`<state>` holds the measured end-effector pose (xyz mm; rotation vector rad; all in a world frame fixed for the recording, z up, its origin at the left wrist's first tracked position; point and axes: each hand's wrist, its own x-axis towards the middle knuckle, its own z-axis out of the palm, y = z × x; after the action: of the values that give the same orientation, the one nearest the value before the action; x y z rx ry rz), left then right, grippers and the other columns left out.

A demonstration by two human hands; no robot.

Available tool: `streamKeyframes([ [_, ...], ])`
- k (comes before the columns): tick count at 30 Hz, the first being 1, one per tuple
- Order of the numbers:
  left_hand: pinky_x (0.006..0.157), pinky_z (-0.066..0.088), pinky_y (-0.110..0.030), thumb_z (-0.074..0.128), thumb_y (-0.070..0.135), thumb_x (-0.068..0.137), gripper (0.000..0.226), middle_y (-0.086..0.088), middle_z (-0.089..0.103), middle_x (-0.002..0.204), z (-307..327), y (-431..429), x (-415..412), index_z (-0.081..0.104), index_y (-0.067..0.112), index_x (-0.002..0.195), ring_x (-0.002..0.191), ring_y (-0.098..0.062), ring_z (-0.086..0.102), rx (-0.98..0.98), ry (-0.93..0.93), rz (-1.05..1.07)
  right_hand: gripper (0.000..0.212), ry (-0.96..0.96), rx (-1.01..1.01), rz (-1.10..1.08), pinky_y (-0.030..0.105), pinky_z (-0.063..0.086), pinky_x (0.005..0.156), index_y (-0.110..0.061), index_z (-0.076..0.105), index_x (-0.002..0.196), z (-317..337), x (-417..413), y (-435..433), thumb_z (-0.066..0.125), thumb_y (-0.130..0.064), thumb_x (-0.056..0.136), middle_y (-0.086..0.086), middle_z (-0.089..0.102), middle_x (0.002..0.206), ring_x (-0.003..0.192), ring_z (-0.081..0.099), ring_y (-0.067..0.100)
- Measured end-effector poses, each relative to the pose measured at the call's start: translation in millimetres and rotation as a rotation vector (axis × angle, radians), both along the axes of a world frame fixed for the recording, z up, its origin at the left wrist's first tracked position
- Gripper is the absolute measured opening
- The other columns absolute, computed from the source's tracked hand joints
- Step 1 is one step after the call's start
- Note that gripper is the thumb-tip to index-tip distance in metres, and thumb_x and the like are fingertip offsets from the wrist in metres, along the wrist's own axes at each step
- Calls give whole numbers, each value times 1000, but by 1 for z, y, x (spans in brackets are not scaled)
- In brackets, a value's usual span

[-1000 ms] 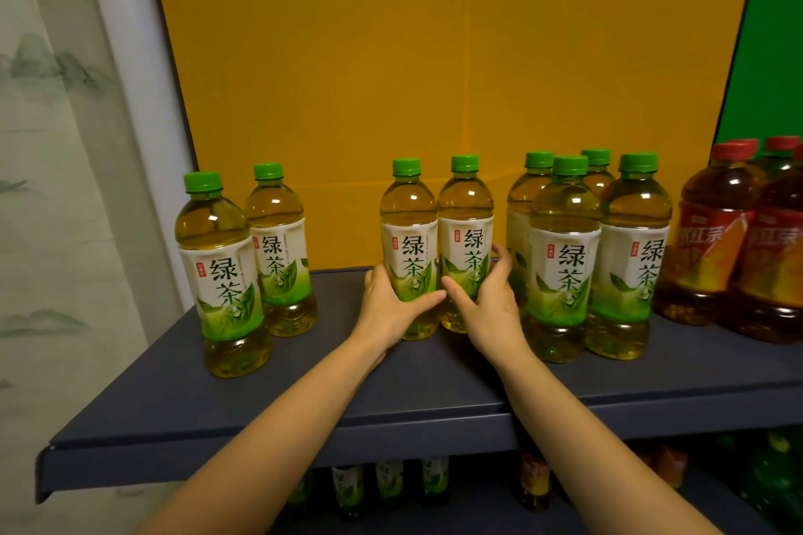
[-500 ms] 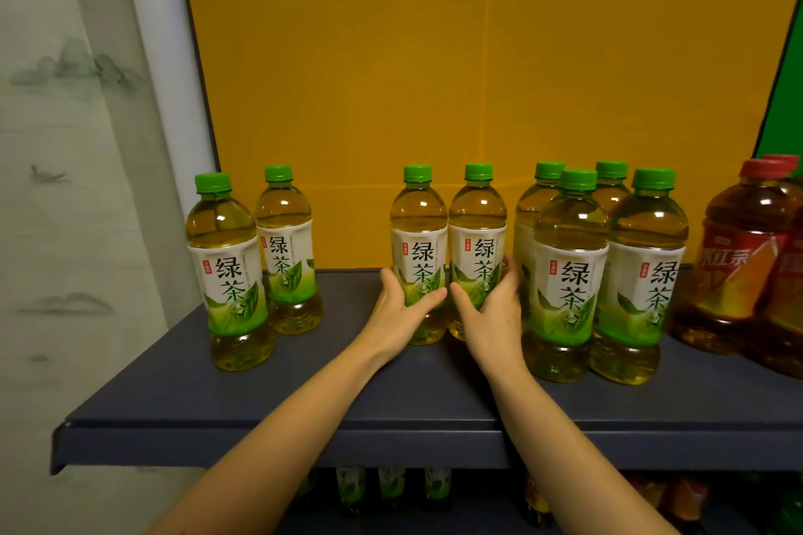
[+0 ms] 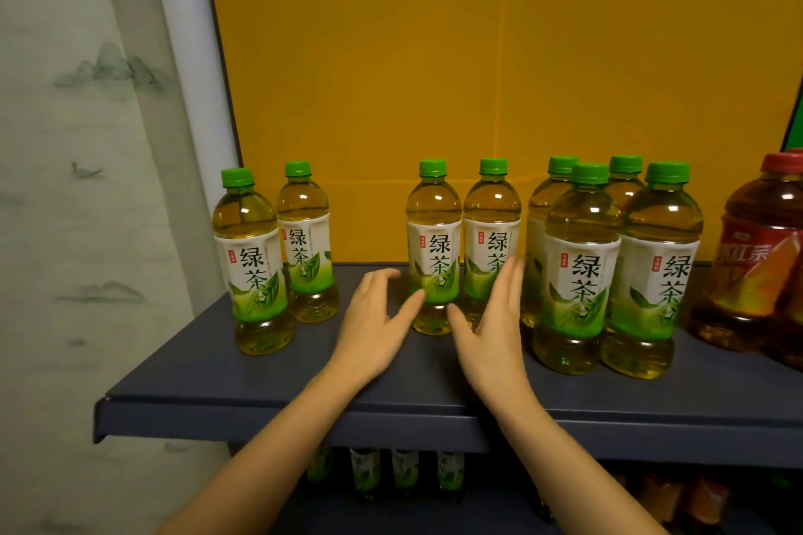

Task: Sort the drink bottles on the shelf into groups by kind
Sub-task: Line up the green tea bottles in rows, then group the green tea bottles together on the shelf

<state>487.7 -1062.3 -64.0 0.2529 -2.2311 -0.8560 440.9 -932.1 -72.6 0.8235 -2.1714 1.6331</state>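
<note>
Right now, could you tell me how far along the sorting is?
Done: four green tea bottles clustered, red tea bottles to their right. In hand: left hand and right hand, both open, at the middle pair, no grip. Left: the far-left pair stands apart from the cluster.

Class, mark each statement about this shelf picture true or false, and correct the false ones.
1. The left hand and the right hand are open, gripping no bottle. True.
2. The green-capped bottles lie on their sides. False: they stand upright.
3. A red-capped bottle stands right of the green-capped ones. True.
4. The panel behind the shelf is blue. False: it is yellow.
</note>
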Motion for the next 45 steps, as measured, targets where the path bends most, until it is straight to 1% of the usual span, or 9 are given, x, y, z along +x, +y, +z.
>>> streamKeyframes([
  [4,82,37,-19,55,30,86,25,7,53,99,-3,-24,47,59,13,103,96,-5,46,-236,277,175,74,144,-40,80,12,9,112,-18,14,145,-2,25,-9,58,-5,87,-12,15,147,139,11,1],
  [9,82,39,-31,65,11,82,35,-10,48,106,-5,-66,83,48,4,112,98,-10,39,-159,437,469,56,62,31,322,11,32,102,-15,33,137,10,34,-51,57,-7,87,-5,43,132,125,39,5],
  [12,90,41,-35,75,15,74,63,-17,45,121,-9,-93,86,37,2,123,110,-22,44,-47,310,481,62,0,139,372,26,34,107,-12,26,141,15,26,-85,58,-11,88,2,40,140,129,39,13],
  [15,98,41,-35,80,24,68,87,-11,40,137,-10,-114,82,25,11,134,118,-20,45,184,157,324,74,-82,248,372,32,27,112,-7,16,145,19,14,-119,61,-16,87,9,28,150,138,29,21],
  [23,89,41,-24,74,24,76,54,0,54,125,-14,-122,77,40,20,117,109,-9,50,281,27,140,87,-196,226,261,46,40,101,-10,26,136,15,3,-181,78,-25,68,9,46,136,127,42,28],
  [31,98,45,-43,77,36,70,63,-2,58,123,-19,-130,76,44,16,120,114,-19,54,264,50,244,68,-212,176,187,43,44,97,-11,37,121,10,3,-180,78,-30,71,8,53,130,122,50,27],
  [39,96,47,-47,78,40,66,57,2,62,115,-17,-127,85,49,21,111,109,-21,58,229,48,261,66,-202,141,255,45,46,98,-18,46,120,14,16,-114,79,-37,67,0,60,125,117,55,20],
  [43,91,51,-42,76,46,59,46,13,62,101,-17,-119,94,50,33,95,100,-12,60,232,57,170,59,-179,77,317,40,47,99,-23,49,119,17,23,-62,79,-28,69,-7,61,121,113,56,10],
  [45,91,49,-34,79,37,61,44,22,58,96,-14,-111,96,48,39,91,93,-2,58,237,65,99,54,-167,54,320,37,47,99,-33,50,111,19,24,-36,81,-26,67,-12,62,117,112,57,6],
])
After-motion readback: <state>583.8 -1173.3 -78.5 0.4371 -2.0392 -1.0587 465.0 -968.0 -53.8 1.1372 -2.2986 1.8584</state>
